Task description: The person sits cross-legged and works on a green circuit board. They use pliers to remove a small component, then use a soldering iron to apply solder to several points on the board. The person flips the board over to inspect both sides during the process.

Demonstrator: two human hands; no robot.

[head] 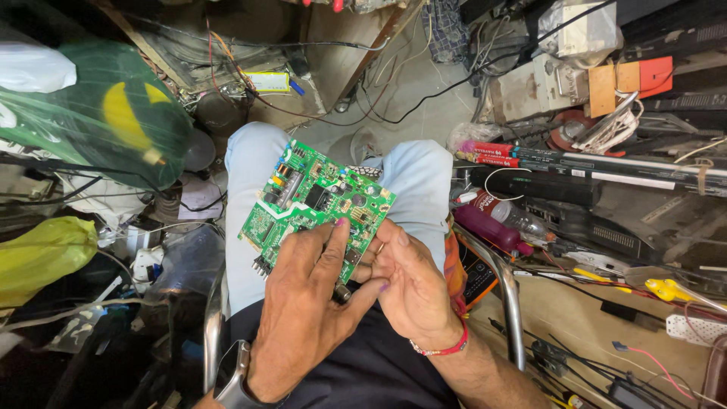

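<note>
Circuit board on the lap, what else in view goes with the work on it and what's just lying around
In hand:
circuit board, green, on the lap
left hand on its near edge
right hand beside it, touching the left

Lying about:
purple bottle
red tubes
yellow bag
green bag
yellow clip
black cables

Green circuit board (316,204) — both hands beneath

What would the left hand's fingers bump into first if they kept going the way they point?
Probably the green circuit board: the left hand points up-right and its fingers already lie on it.
</note>
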